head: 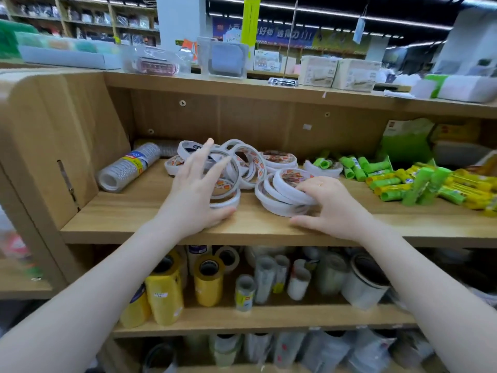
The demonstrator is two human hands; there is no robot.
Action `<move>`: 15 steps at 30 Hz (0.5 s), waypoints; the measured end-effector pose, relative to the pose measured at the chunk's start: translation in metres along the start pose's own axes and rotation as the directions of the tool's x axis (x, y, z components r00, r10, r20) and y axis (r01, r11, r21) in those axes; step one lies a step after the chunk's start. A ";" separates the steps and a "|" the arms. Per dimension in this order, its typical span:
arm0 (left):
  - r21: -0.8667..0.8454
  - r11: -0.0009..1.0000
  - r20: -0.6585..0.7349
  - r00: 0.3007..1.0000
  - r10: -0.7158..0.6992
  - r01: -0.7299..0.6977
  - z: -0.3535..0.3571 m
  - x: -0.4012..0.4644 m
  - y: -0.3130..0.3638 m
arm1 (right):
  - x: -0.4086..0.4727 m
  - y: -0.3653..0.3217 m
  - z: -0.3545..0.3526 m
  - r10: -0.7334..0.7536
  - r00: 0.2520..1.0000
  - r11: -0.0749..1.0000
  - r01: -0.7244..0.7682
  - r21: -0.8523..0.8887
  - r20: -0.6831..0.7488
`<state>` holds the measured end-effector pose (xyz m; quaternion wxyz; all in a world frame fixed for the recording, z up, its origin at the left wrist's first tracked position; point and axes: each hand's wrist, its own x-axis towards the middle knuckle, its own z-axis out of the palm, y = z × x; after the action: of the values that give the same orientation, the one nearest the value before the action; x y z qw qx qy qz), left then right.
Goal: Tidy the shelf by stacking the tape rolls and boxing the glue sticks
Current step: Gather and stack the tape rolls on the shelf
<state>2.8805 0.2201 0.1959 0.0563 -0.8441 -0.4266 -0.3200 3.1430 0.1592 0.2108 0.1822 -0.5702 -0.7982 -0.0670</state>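
Two jobs share one wooden shelf [150, 211], so start with the big picture: your tape rolls [250, 162] lie in a loose heap at its middle, some flat, some leaning on edge against each other, and the glue sticks [390, 181] are scattered to the right, well apart from your hands. A green box [406, 146] stands behind the sticks against the back panel; whether it is the one meant for them I cannot tell.

Your left hand [196, 195] is spread wide, fingers straight, cupping a short stack of rolls [224, 195] from the side, thumb low at the shelf edge. Your right hand [330, 205] curls its fingers over the near side of a slumped pile [282, 195] of flat rolls that fan like slipped coins.

Expect the rolls to be light, stiff hoops with smooth sides that slide over one another easily; squeeze a stack from the rims, thumb opposite fingers, and square it against the board before lifting. Lifting by the top roll alone would likely leave the rest behind.

The sticks look like small hard cylinders that will roll; gather several lengthwise in a loose fist instead of pinching single caps
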 end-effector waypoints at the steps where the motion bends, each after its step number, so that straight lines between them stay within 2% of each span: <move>1: 0.022 0.998 -0.002 0.998 0.059 -0.059 0.001 0.002 0.004 | 0.001 0.001 0.003 -0.014 1.000 0.998 0.013 -0.056 -0.012; 3: 0.065 0.987 -0.016 0.989 0.146 -0.144 0.003 0.006 0.012 | 0.006 0.001 0.002 -0.027 0.999 0.996 0.024 -0.088 -0.029; 9: 0.140 0.951 0.041 0.962 0.271 -0.274 0.011 0.017 0.028 | 0.020 0.010 -0.014 -0.016 0.990 0.960 0.055 -0.276 0.139; 11: 0.115 0.954 0.059 0.961 0.271 -0.276 0.013 0.021 0.033 | 0.018 0.023 -0.016 0.014 0.991 0.968 0.021 -0.250 0.136; 15: 0.061 0.956 0.063 0.957 0.282 -0.286 0.016 0.031 0.048 | 0.023 0.034 -0.008 0.015 0.993 0.999 -0.009 -0.050 0.118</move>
<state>2.9383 0.2175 0.2100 0.1196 -0.9025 -0.3130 -0.2706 3.1697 0.1885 0.2233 0.1210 -0.5821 -0.8024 -0.0516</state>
